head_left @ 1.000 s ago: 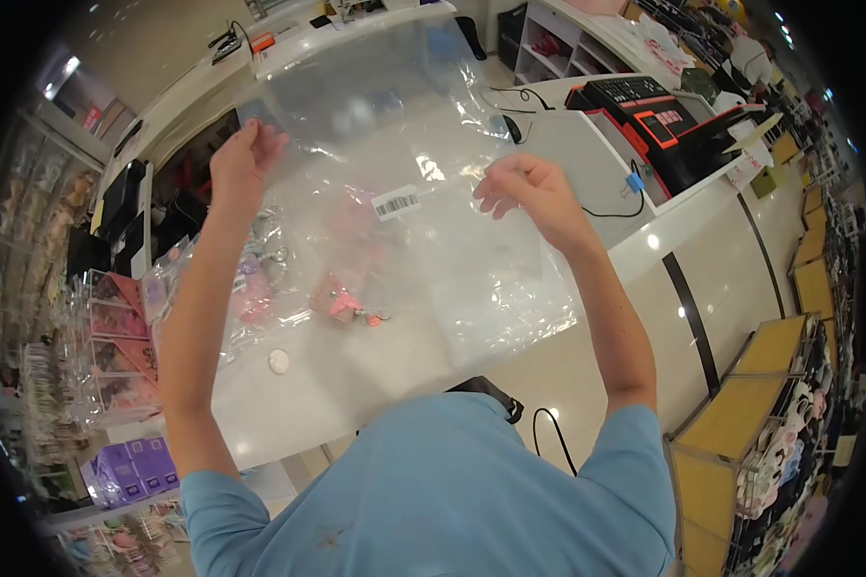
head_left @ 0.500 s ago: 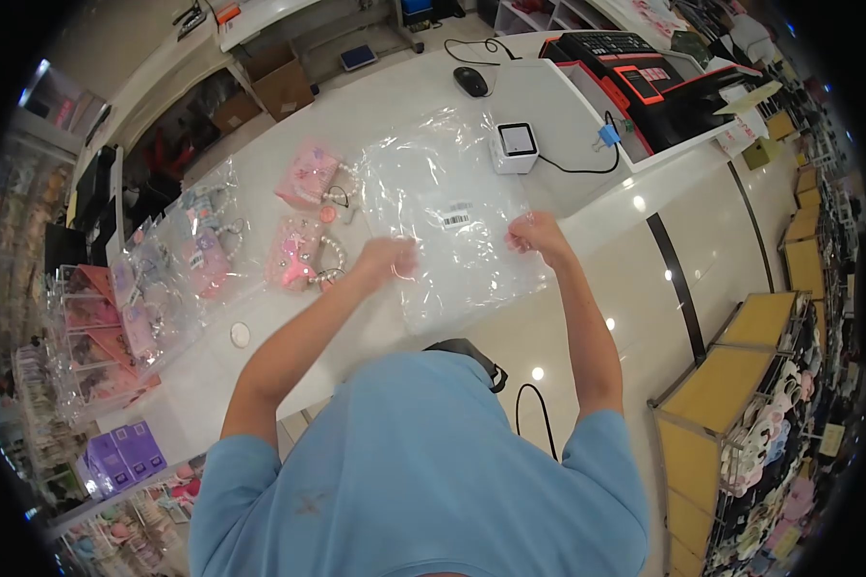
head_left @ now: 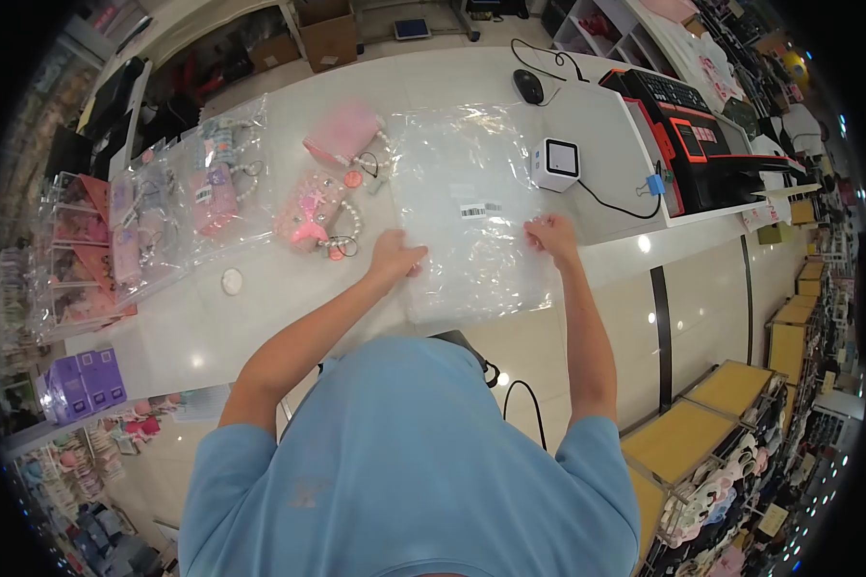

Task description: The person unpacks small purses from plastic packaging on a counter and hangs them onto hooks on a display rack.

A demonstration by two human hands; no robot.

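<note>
Clear plastic, glossy and finely crinkled, made up a flat, rectangular bag (head_left: 467,264) that lay on the smooth, pale worktop (head_left: 298,298), directly between the two hands. Its long axis ran roughly front to back, so the left hand (head_left: 393,258) was at one long side and the right hand (head_left: 551,238) at the other, neither plainly nearer. The left fingers were loosely parted and the right ones curled inward; whether either pinched the bag could not be told. A barcode label (head_left: 479,210) showed between them, slightly farther off. Left of the bag lay a pink, studded pouch (head_left: 310,204) with pearly, round beads (head_left: 358,221).
</note>
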